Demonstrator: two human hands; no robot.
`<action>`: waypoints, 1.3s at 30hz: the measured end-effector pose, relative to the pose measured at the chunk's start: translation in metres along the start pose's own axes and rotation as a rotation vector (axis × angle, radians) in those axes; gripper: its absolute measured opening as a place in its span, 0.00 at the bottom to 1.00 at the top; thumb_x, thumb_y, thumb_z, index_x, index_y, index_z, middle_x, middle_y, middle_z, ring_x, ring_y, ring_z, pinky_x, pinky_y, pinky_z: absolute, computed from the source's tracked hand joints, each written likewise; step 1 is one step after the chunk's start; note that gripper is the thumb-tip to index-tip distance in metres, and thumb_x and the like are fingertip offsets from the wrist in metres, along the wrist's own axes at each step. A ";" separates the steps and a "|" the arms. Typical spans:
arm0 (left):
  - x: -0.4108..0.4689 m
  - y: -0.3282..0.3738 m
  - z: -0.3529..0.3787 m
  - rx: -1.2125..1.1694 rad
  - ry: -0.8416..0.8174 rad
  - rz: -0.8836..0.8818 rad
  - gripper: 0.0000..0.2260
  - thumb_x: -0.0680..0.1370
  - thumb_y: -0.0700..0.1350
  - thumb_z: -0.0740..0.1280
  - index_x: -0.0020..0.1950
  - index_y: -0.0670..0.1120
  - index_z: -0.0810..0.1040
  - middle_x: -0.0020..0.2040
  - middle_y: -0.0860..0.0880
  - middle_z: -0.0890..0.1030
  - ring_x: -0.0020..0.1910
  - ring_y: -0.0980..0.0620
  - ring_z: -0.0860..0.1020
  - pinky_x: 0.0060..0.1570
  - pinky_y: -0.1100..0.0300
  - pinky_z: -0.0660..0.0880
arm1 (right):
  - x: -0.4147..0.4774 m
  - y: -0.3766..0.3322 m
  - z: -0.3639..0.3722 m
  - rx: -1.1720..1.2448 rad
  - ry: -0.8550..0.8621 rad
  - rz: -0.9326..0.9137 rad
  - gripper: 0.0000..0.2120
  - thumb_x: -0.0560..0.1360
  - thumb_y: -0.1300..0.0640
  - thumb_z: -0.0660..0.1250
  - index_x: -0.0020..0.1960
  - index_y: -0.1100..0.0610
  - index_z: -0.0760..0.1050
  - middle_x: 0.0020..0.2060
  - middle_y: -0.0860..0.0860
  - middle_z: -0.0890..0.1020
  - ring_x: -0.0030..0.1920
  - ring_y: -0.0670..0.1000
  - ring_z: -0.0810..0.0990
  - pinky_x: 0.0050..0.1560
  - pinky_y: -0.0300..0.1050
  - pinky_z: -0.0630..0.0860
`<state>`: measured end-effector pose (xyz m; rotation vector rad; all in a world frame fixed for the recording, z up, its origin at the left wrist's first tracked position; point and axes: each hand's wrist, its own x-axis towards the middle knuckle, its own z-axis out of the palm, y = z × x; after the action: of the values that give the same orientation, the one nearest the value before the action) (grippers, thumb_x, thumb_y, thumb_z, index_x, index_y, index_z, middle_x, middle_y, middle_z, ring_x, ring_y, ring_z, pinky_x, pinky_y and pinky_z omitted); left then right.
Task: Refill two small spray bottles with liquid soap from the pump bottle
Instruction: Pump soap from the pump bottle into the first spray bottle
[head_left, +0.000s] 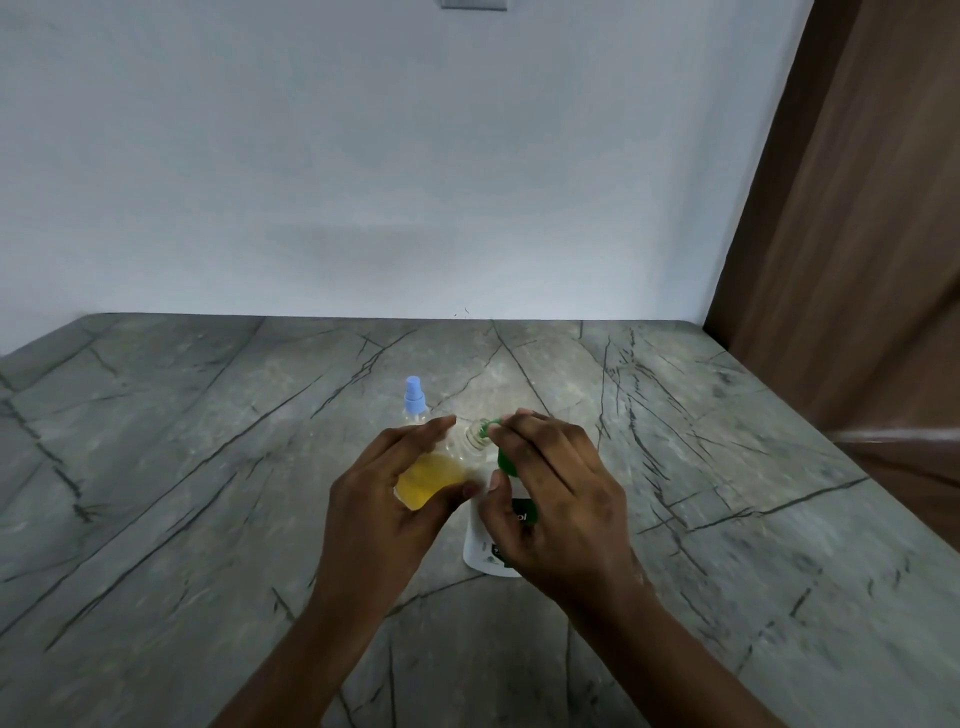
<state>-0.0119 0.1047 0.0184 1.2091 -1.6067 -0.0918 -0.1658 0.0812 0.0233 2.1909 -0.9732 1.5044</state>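
Observation:
My left hand (384, 514) grips a small clear spray bottle (431, 480) with its cap off, tilted and holding yellow liquid. Its open neck (475, 439) sits right at the green nozzle (491, 423) of the pump bottle (480, 545), a white bottle with a green label standing on the counter. My right hand (556, 499) lies over the green pump head, fingers on top and thumb curled against its side. A second small spray bottle (414, 400) with a light blue sprayer stands upright just behind my left hand, mostly hidden by it.
Everything stands on a grey veined stone counter (208, 467) against a white wall (363, 182). A brown wooden panel (857, 234) closes off the right side, and the counter's right edge runs diagonally below it.

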 end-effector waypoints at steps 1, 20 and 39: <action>0.000 0.000 0.000 -0.002 0.002 0.000 0.24 0.67 0.54 0.74 0.60 0.47 0.79 0.53 0.51 0.81 0.53 0.62 0.77 0.49 0.76 0.71 | 0.000 0.001 0.000 -0.004 -0.002 -0.010 0.14 0.72 0.58 0.63 0.52 0.65 0.81 0.48 0.56 0.82 0.54 0.50 0.75 0.56 0.31 0.67; -0.001 -0.001 0.002 -0.005 0.015 0.009 0.25 0.67 0.56 0.74 0.60 0.48 0.78 0.53 0.50 0.81 0.51 0.59 0.78 0.48 0.75 0.72 | -0.002 0.000 0.001 -0.020 0.008 -0.017 0.14 0.72 0.58 0.64 0.52 0.65 0.80 0.48 0.57 0.82 0.54 0.51 0.76 0.54 0.35 0.70; -0.001 -0.001 0.001 -0.005 0.023 0.003 0.26 0.68 0.61 0.68 0.60 0.48 0.79 0.52 0.53 0.81 0.50 0.61 0.78 0.47 0.74 0.73 | 0.004 -0.001 0.000 -0.010 0.029 -0.012 0.13 0.71 0.58 0.65 0.50 0.65 0.81 0.48 0.57 0.82 0.52 0.51 0.76 0.52 0.35 0.70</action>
<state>-0.0123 0.1049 0.0165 1.1996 -1.5871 -0.0795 -0.1644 0.0807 0.0267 2.1584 -0.9550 1.5188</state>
